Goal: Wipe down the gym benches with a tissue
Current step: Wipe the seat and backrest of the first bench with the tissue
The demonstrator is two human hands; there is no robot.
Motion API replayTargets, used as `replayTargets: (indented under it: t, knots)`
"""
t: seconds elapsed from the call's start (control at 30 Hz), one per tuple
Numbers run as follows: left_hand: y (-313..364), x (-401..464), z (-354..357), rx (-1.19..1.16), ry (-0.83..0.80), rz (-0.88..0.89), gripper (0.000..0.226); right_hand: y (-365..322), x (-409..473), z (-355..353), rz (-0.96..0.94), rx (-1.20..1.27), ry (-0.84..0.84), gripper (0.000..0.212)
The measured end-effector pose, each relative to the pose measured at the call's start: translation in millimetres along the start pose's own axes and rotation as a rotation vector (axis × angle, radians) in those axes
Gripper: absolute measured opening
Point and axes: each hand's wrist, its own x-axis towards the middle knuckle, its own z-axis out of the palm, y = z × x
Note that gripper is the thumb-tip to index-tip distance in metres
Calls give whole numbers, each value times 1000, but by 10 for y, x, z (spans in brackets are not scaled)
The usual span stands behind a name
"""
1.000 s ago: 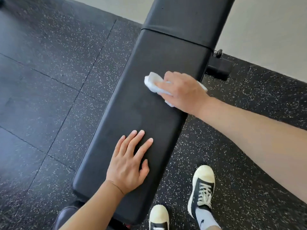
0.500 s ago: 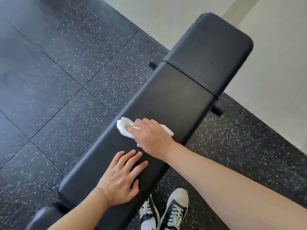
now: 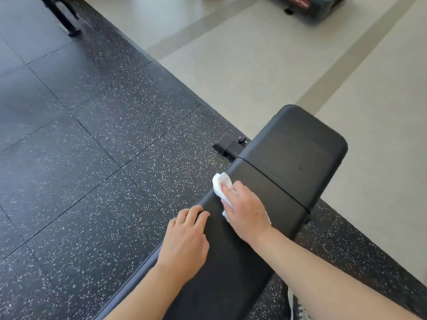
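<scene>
A black padded gym bench runs from the bottom centre up to the right, with a seam between its long pad and its short end pad. My right hand presses a crumpled white tissue against the long pad's left edge, just below the seam. Most of the tissue is hidden under the hand. My left hand lies flat on the bench's left edge, fingers curled over the side, just behind the right hand.
Black speckled rubber floor tiles lie to the left, pale smooth flooring beyond. A bench foot bracket sticks out on the left. Dark equipment stands at the top left and top right. A shoe shows at the bottom.
The view has tilted up and the bench end has come into view. My right hand slid the tissue to the left edge near the seam. My left hand shifted to the bench's left edge.
</scene>
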Motion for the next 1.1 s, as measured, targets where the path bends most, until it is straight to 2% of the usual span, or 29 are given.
replayTargets:
  t: [0.07,0.13,0.27,0.47,0.6,0.77,0.87,0.93,1.1]
  knots:
    - [-18,96,25,-52,5,-53,49,-60,180,68,-78,42,52,43]
    - [-22,212,70,-78,20,-95,53,-56,332,129,-187,24,105,35]
    - [41,343,159,-101,37,-185,61,101,446,141,-292,24,122,42]
    - [529,860,214,-109,57,-292,64,904,166,22,-302,41,136,61]
    - [817,1451,200,-134,79,-359,59,1448,-340,-47,-410,50,92,53]
    - [1149,2042,311,-141,160,-549,47,2035,-699,-221,-317,102,112,42]
    - [1191,2100,414,-120,240,-623,43,2232,-607,-316,-179,249,177,41]
    - [1180,2099,435,-110,254,-622,46,2233,-454,-334,-103,297,225,38]
    - [1142,2119,477,-99,291,-614,55,1909,54,-101,-60,193,342,27]
